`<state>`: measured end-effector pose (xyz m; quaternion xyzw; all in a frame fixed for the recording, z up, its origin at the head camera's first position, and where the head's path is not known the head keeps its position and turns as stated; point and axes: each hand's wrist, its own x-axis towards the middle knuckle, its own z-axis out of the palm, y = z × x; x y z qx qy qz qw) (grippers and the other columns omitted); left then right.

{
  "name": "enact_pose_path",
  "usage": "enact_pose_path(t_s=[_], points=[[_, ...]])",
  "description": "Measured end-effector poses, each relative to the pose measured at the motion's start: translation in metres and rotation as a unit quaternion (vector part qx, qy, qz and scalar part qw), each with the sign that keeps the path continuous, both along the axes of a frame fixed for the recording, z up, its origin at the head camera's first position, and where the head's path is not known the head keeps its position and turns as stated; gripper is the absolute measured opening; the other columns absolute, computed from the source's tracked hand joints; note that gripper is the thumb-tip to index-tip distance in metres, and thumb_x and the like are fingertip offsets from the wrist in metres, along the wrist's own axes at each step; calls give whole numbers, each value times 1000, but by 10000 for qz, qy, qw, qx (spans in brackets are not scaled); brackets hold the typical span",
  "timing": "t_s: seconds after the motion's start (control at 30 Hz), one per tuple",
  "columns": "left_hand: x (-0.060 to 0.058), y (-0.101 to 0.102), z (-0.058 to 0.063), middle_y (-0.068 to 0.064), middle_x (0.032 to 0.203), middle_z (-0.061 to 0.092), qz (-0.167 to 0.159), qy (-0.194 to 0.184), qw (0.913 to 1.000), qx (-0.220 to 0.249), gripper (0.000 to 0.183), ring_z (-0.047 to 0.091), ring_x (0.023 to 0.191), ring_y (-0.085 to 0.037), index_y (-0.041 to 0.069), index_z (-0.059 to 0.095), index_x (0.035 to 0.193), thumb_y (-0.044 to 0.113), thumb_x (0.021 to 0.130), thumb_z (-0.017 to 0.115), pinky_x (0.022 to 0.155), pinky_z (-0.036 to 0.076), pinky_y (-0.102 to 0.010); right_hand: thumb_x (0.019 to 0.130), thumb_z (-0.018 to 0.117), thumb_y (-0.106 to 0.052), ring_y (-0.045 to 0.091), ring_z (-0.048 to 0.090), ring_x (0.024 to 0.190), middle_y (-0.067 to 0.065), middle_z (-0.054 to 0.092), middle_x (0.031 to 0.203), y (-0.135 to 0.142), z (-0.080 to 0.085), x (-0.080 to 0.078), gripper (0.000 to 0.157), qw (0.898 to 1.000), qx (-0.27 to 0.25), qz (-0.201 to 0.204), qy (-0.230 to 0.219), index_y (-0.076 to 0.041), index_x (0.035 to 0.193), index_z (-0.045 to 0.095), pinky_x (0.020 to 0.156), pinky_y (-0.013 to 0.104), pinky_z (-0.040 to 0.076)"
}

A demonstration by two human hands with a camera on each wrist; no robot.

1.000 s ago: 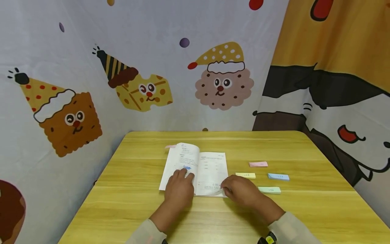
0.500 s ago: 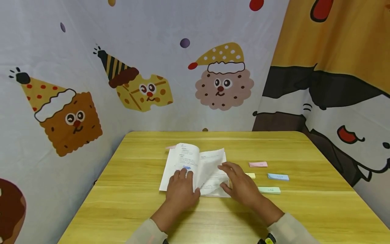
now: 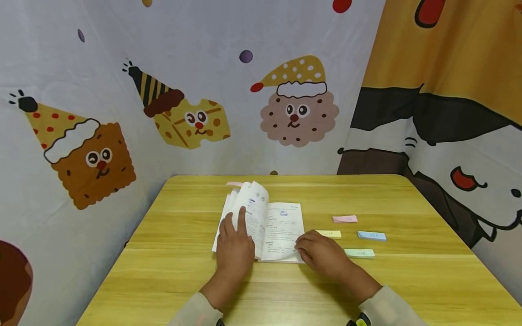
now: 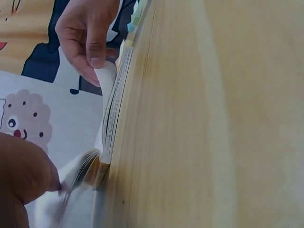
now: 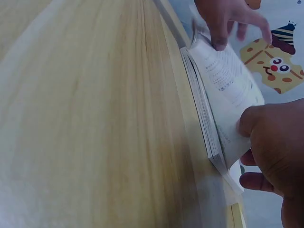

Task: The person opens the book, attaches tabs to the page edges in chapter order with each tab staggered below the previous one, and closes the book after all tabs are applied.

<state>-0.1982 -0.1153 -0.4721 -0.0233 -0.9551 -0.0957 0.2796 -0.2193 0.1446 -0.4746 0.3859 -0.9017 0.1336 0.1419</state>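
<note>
"What was the table (image 3: 285, 294) like?"
"Yellowish wood, streaky, with rounded far corners. My book (image 3: 267, 226) lay open on it, a little left of the middle."
"And your hands?"
"My left hand (image 3: 235, 246) rested on the raised left-hand pages (image 3: 256, 219), its fingers nearly straight. My right hand (image 3: 324, 254) was nearly closed, pinching the lower corner of the right-hand page (image 3: 283, 231)."
"Anything beside the book?"
"To its right, a pink strip (image 3: 345, 219) lay farthest back, a yellow strip (image 3: 331, 234) just beside my right hand, a blue strip (image 3: 372, 236) farthest right and a green strip (image 3: 360, 253) nearest me."
"And the room?"
"Pale cloth (image 3: 195, 36) hung behind, printed with a cheese (image 3: 193, 127) and biscuits (image 3: 299, 129) in hats; a mostly orange-and-black cloth (image 3: 448, 68) covered the right."
</note>
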Motion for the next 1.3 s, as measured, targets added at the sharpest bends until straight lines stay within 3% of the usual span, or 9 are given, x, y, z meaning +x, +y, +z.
enact_pose_path(t_s=[0.1,0.17,0.27,0.37,0.57,0.67,0.87,1.17,1.3], points=[[-1,-1,3,-22,145,26,-288,-268,9979,-516,75,14,135,-45,24,42,141,14,74,74,102,17,-61,86,68,-18,4,53,99,-14,60,101,0,0,-1,9,10000,-19,-18,-74,-22,93,70,79,27,48],[-1,0,3,-15,146,29,-683,-509,9922,-912,59,10,138,-41,26,56,129,11,75,73,106,7,-60,84,69,-16,4,52,97,-15,60,99,-1,0,-1,9,9999,-61,-44,-94,-22,91,70,78,26,48],[1,2,2,-7,140,42,-1266,-776,9816,-1204,38,21,136,-36,22,65,114,9,78,70,109,13,-51,83,71,-15,3,52,96,-16,60,97,-2,1,-2,10,9998,-130,-94,-83,-23,89,70,76,25,48],[4,4,1,-6,133,48,-1438,-993,9784,-1100,24,31,131,-36,17,65,110,24,87,63,107,21,-47,82,72,-16,3,51,97,-17,58,96,-3,2,-2,11,9997,-207,-114,9,-24,88,69,77,25,48],[6,8,0,-12,134,43,-1325,-1459,9762,-909,71,29,130,-40,10,57,118,67,77,59,106,21,-50,79,76,-17,5,50,99,-15,56,101,-5,3,-3,14,9976,-565,32,410,-24,87,68,74,25,49],[5,8,-2,-11,132,44,-1306,-1373,9775,-924,67,30,129,-40,10,56,117,63,76,63,106,21,-50,79,76,-19,9,51,104,-10,57,109,-6,4,-3,21,9960,-727,0,517,-20,97,67,74,27,50],[4,9,-4,-11,126,49,-1206,-954,9861,-622,55,37,125,-38,7,50,123,41,82,62,105,24,-47,78,72,-34,19,47,118,3,43,135,-5,5,0,67,9933,-1013,-497,268,-15,135,43,80,37,50],[0,9,-2,-19,105,59,-558,-262,9977,272,78,53,106,-31,-3,31,138,46,86,61,95,37,-42,84,62,-40,17,46,119,-2,52,127,-2,-1,1,29,9980,-480,-392,108,-21,106,67,93,42,41],[-2,7,-3,-22,115,51,-374,44,9987,334,84,47,110,-34,-2,24,143,33,81,69,89,42,-42,86,61,-40,18,46,117,-1,56,121,-2,-5,0,26,9983,-413,-413,27,-21,101,69,93,42,40]])
